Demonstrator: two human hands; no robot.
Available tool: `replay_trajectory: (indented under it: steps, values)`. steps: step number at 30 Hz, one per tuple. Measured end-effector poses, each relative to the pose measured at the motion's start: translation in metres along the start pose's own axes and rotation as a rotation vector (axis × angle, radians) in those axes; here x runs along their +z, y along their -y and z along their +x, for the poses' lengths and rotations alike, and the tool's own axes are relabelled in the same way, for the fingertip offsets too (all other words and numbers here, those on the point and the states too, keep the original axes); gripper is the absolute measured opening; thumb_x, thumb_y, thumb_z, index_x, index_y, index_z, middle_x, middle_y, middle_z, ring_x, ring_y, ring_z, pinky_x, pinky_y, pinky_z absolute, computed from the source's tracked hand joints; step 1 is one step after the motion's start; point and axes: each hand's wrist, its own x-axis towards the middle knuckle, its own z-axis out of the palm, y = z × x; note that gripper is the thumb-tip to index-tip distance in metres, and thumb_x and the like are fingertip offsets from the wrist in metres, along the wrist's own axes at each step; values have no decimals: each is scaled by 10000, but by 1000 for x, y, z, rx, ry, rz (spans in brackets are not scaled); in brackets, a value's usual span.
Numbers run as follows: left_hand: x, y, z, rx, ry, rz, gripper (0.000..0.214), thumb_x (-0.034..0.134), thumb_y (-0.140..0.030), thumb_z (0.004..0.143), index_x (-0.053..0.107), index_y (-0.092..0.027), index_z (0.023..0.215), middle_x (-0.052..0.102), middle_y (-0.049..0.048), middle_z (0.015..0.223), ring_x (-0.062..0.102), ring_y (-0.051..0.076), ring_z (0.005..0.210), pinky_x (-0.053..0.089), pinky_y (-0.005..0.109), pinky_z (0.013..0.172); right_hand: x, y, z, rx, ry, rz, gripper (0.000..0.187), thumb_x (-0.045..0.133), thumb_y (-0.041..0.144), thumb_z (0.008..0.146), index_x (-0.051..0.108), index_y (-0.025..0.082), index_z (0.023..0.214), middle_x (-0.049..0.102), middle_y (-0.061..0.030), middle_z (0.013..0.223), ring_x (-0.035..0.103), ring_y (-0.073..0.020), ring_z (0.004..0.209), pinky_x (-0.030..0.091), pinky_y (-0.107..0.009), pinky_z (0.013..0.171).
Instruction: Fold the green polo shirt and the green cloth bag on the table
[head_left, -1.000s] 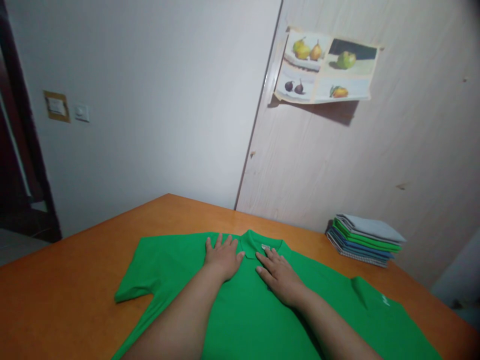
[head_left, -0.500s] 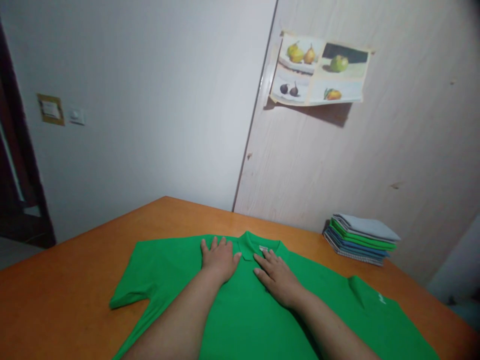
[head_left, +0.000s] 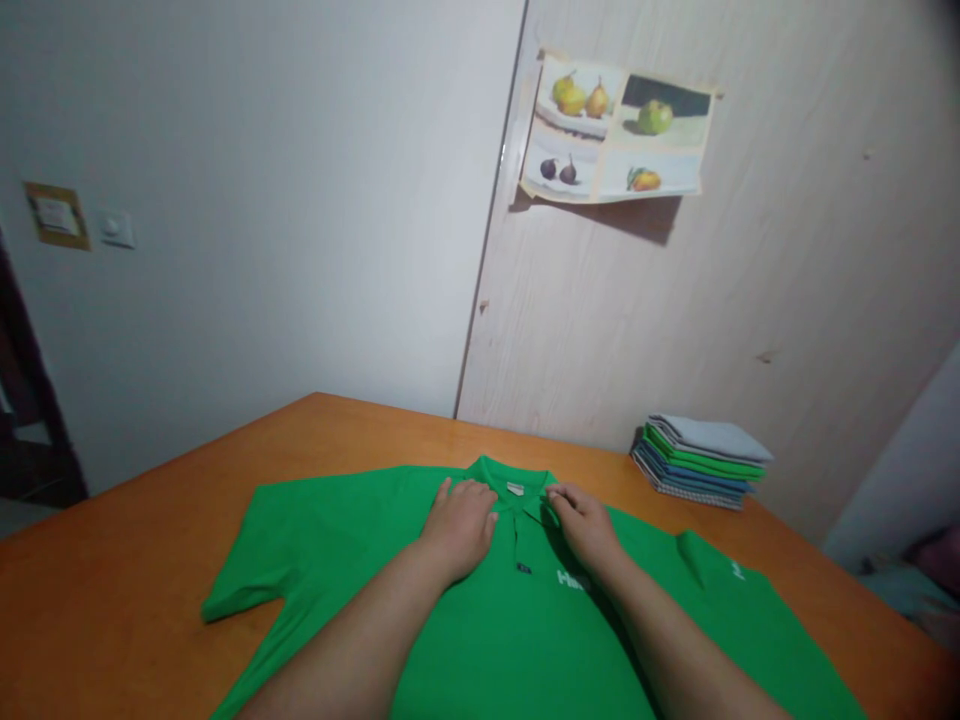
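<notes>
If the right hand [head_left: 583,520] pulls harder than the left hand [head_left: 459,530], the collar [head_left: 484,470] could twist and crease the shirt [head_left: 480,640]. This is green, short-sleeved, quite smooth, and lies at six o'clock on the table [head_left: 112,600]. The right seems to pinch the collar; the left rests bent, its grip I cannot tell.

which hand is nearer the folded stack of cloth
Right. The right hand is at the collar, to the left of the folded stack; the left hand is farther left, on the collar's other side.
</notes>
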Motion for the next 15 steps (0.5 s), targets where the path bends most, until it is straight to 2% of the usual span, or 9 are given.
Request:
replay_trajectory:
  steps: [3, 8, 11, 15]
  values:
    - [0, -9, -3, 51, 79, -41, 352, 396, -317, 984, 593, -233, 1263, 582, 87, 1398, 460, 286, 1347, 237, 606, 1157, -2, -1, 0, -12, 40, -39, 294, 469, 379, 873, 706, 208, 851, 725, -59, 835, 655, -226, 815, 494, -348, 760]
    - [3, -14, -7, 73, 215, -58, 430, 365, -376, 993, 539, -242, 1363, 466, 86, 1515, 360, 314, 1425, 210, 662, 1145, -2, 9, -5, -52, 120, -118, 227, 505, 330, 843, 703, 220, 815, 702, -35, 832, 625, -208, 826, 451, -310, 760]
    - [6, -12, -8, 66, 241, -64, 474, 363, -399, 989, 483, -248, 1421, 414, 79, 1550, 318, 313, 1448, 197, 667, 1148, -1, 15, -9, -64, 175, -181, 252, 530, 319, 834, 725, 217, 958, 695, -45, 879, 620, -210, 839, 445, -310, 774]
    - [7, -11, -7, 51, 255, -83, 491, 362, -428, 985, 474, -257, 1432, 394, 69, 1563, 284, 301, 1466, 177, 644, 1165, 3, 23, -11, -71, 328, -367, 432, 535, 343, 855, 652, 242, 1258, 686, -72, 1017, 631, -224, 889, 444, -313, 775]
